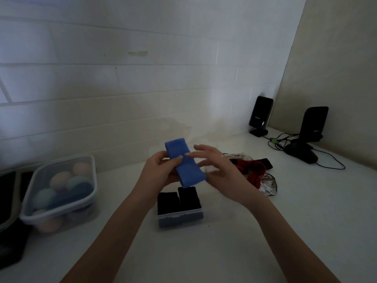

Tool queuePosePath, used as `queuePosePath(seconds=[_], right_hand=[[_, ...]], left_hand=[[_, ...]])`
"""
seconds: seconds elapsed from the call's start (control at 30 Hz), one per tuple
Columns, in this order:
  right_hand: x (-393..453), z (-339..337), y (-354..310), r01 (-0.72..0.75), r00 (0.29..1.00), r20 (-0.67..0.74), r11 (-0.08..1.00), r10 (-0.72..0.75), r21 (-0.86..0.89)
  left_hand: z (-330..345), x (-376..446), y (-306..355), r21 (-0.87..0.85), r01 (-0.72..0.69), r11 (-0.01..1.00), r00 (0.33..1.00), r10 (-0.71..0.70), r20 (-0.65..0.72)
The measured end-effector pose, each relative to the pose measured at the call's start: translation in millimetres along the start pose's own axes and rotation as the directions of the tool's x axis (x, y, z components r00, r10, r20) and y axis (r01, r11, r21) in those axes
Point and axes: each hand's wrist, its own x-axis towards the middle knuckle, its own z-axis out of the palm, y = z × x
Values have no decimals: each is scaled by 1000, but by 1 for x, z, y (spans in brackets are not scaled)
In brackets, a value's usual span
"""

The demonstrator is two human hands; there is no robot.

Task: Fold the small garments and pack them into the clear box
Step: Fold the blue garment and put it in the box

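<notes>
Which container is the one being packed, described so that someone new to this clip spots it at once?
Start at the white counter and look just below the two hands holding a blue folded cloth. There sits the small clear box, open, with black folded pieces standing in it. The larger lidded tub further left holds pastel rounded items instead.

On the white table [224,252] I see, at far left, a lidded translucent container [59,193] holding pastel balls. At far right, two black speakers [260,115] stand upright near the corner, cables [285,141] trailing between them. Behind: a white tiled wall [122,78].
</notes>
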Motion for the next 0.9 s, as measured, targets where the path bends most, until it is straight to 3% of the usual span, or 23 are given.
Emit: queuePosePath(seconds=[0.1,0.2,0.33,0.47,0.9], right_hand=[[-3,4,-2,27,996,89,995,-19,-92],[-1,7,-3,-4,1000,7,997,4,-72],[1,9,-5,-62,991,-116,996,70,69],[2,11,-11,-106,977,-151,961,148,256],[0,15,-8,-135,938,-274,954,210,268]], left_hand=[[-2,1,-3,2,3,1000,1000,-3,-1],[-3,1,-6,77,-10,997,1000,9,12],[5,-4,-5,235,-73,969,995,54,87],[10,-11,-4,254,-93,963,978,41,204],[7,-11,0,407,-50,912,959,-70,275]])
